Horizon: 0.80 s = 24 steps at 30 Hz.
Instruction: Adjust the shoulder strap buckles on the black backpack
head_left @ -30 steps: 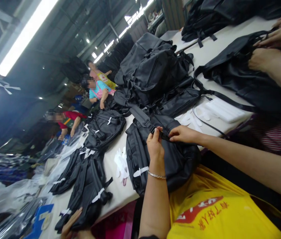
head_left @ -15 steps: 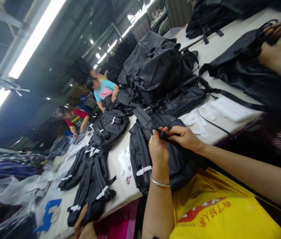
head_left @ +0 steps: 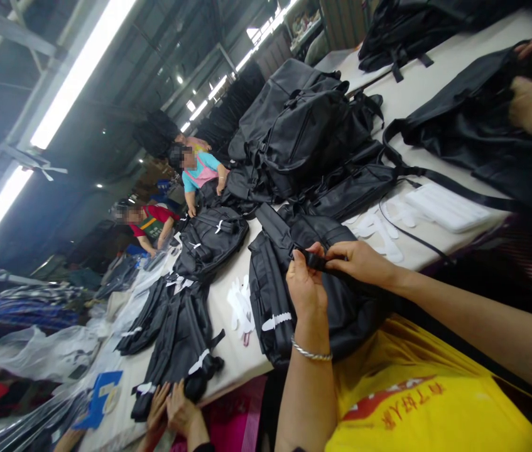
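My left hand point(head_left: 307, 285) pinches a black strap point(head_left: 313, 258) between thumb and fingers; my right hand point(head_left: 362, 263) grips the same strap just beside it, fingertips closed on it. Both hands are over the black bag point(head_left: 350, 320) that the strap belongs to; bag lies on the worktop point(head_left: 222, 307), at its near edge, against my yellow apron point(head_left: 435, 402). A white strip point(head_left: 276, 321) crosses the bag's left side. Just left of it, white pieces point(head_left: 241, 307) lie loose. Farther left, a second bag point(head_left: 176, 351), with a co-worker's hands point(head_left: 183, 405) touching its lower end. Beyond, a third bag point(head_left: 213, 242). Ahead of my hands, a heap of black bags point(head_left: 313, 138). To the right, a white stack point(head_left: 449, 207), near a dark bag point(head_left: 477, 125) handled by another person. Far left: a blue object point(head_left: 100, 402); exact type unclear.
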Each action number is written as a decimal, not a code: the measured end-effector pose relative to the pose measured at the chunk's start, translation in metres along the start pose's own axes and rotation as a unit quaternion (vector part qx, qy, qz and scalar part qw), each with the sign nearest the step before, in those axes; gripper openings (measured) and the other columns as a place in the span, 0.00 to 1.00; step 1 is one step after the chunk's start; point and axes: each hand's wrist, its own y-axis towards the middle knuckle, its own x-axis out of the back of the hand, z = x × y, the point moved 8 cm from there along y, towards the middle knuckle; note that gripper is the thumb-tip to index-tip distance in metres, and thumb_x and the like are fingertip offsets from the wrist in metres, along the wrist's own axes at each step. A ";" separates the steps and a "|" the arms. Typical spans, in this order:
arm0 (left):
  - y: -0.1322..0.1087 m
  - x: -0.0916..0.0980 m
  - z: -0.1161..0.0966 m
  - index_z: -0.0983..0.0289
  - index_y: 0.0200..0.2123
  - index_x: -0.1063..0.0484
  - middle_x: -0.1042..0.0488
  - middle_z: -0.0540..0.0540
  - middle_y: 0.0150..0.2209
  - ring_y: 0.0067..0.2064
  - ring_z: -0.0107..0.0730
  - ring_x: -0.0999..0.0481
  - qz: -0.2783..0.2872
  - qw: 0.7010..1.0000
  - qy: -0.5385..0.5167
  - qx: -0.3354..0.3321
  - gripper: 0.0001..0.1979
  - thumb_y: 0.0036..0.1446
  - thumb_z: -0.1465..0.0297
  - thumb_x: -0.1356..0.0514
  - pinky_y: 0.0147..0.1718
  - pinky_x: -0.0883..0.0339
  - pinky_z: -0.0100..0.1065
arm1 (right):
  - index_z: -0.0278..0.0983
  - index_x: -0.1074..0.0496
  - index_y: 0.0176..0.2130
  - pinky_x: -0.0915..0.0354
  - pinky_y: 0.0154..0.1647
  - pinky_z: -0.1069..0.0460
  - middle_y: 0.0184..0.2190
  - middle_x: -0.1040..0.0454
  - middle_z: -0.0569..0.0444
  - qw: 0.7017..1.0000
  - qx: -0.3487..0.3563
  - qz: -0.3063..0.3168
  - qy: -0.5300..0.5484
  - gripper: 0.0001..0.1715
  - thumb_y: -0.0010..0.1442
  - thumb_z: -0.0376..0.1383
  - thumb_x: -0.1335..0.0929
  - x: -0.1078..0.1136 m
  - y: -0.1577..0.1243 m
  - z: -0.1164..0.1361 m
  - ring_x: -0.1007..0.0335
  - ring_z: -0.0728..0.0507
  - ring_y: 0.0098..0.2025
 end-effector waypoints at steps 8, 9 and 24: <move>-0.006 -0.003 -0.006 0.69 0.33 0.29 0.27 0.59 0.34 0.37 0.33 0.28 0.034 0.999 0.007 0.001 0.18 0.50 0.60 0.47 0.37 0.37 0.33 | 0.36 0.31 0.31 0.41 0.35 0.52 0.28 0.32 0.54 0.985 0.105 -0.103 -0.086 0.05 0.54 0.32 0.37 0.007 -0.007 0.040 0.36 0.47 0.34; -0.006 -0.002 -0.005 0.69 0.32 0.29 0.27 0.58 0.33 0.36 0.32 0.28 0.032 0.999 0.005 0.007 0.17 0.50 0.60 0.46 0.36 0.36 0.33 | 0.37 0.31 0.32 0.40 0.37 0.52 0.30 0.32 0.54 0.984 0.105 -0.107 -0.100 0.05 0.54 0.32 0.37 0.008 -0.008 0.043 0.36 0.46 0.35; -0.008 -0.005 0.001 0.68 0.30 0.31 0.28 0.54 0.30 0.31 0.25 0.29 0.030 0.999 -0.011 0.027 0.15 0.48 0.60 0.44 0.29 0.38 0.25 | 0.37 0.31 0.30 0.40 0.39 0.52 0.33 0.36 0.54 0.992 0.115 -0.056 -0.004 0.04 0.50 0.31 0.36 0.009 -0.005 0.056 0.38 0.46 0.38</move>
